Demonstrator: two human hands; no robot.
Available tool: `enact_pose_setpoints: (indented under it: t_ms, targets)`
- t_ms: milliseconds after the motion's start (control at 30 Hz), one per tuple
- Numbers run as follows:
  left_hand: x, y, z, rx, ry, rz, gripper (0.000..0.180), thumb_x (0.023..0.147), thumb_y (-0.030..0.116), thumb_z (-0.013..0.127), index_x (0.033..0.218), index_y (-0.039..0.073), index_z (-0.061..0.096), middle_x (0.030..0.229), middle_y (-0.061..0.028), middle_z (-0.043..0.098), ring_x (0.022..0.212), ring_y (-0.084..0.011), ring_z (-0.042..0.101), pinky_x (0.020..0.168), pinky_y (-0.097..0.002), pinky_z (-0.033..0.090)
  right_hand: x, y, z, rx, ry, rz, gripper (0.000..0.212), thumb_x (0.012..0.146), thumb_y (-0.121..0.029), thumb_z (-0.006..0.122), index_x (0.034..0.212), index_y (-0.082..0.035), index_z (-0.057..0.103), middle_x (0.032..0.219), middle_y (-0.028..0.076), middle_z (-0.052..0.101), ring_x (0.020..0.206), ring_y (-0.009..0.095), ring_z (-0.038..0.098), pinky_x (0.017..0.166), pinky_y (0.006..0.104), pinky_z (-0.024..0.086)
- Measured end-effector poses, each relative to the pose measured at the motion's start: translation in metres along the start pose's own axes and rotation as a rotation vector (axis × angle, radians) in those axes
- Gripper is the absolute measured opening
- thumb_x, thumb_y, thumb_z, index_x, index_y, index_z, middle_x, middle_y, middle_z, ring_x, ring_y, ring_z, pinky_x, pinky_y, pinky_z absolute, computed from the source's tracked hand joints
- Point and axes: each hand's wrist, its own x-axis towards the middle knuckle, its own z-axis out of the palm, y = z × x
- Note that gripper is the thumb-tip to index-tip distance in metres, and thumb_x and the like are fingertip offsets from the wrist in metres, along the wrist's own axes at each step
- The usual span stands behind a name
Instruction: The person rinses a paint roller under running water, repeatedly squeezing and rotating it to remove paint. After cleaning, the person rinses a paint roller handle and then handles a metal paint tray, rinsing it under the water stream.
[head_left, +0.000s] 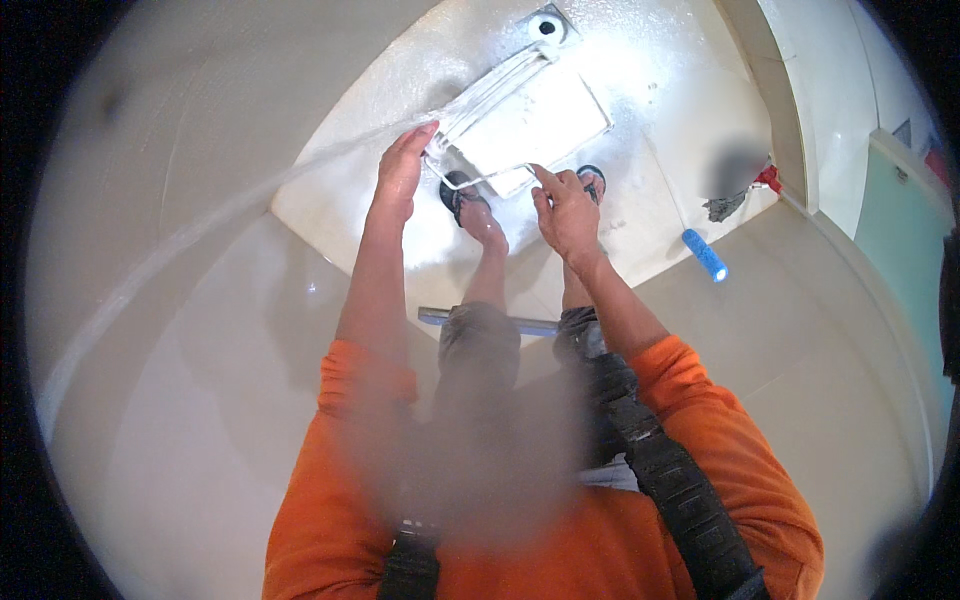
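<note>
A white rectangular tray-like rack with a bent wire edge is in front of me, above the shower floor; glare and water blur it, so its exact kind is unclear. My left hand is at its left corner, fingers long and close together against the edge, thumb mostly hidden. My right hand pinches the wire at the near right corner between thumb and fingers. From the left, a water jet crosses to the rack beside my left fingertips and splashes over it.
Beyond the rack sits a round floor drain. A blue roller lies to the right, near a grey scrap and a red item. My sandalled feet stand on the wet floor. Walls curve around both sides.
</note>
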Motion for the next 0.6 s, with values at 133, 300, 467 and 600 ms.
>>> enact_pose_setpoints:
  t_ms: [133, 300, 467, 600]
  targets:
    - [0.03, -0.013, 0.009, 0.108, -0.028, -0.046, 0.061, 0.099, 0.039, 0.055, 0.148, 0.005, 0.046, 0.142, -0.012, 0.055, 0.136, -0.0263, 0.046, 0.117, -0.0376, 0.028, -0.007, -0.017, -0.016, -0.106, -0.057, -0.029, 0.034, 0.091, -0.017, 0.065, 0.125, -0.016, 0.067, 0.103, 0.01, 0.064, 0.087, 0.028, 0.066, 0.074, 0.0407, 0.052]
    - [0.044, -0.002, 0.029, -0.11, -0.052, 0.257, 0.056, 0.099, 0.04, 0.057, 0.141, 0.003, 0.053, 0.138, -0.0112, 0.058, 0.125, -0.0228, 0.054, 0.112, -0.0362, 0.034, -0.016, -0.031, -0.007, 0.013, -0.079, -0.083, 0.036, 0.089, -0.015, 0.064, 0.125, -0.017, 0.067, 0.103, 0.012, 0.063, 0.09, 0.031, 0.066, 0.076, 0.0439, 0.054]
    - [0.045, 0.017, 0.062, -0.037, -0.234, 0.234, 0.047, 0.1, 0.037, 0.056, 0.134, 0.006, 0.062, 0.124, -0.012, 0.067, 0.119, -0.0197, 0.059, 0.102, -0.0321, 0.043, -0.055, 0.032, 0.0, 0.05, -0.106, 0.148, 0.035, 0.092, -0.017, 0.062, 0.127, -0.016, 0.064, 0.103, 0.015, 0.064, 0.094, 0.035, 0.065, 0.082, 0.0473, 0.053]
    - [0.104, -0.058, 0.052, 0.118, -0.159, -0.042, 0.049, 0.1, 0.04, 0.053, 0.132, 0.004, 0.06, 0.122, -0.0124, 0.068, 0.111, -0.0228, 0.064, 0.098, -0.036, 0.047, -0.116, 0.128, 0.009, -0.015, -0.102, 0.492, 0.036, 0.094, -0.018, 0.054, 0.128, -0.016, 0.063, 0.106, 0.019, 0.064, 0.093, 0.04, 0.066, 0.08, 0.0507, 0.054]
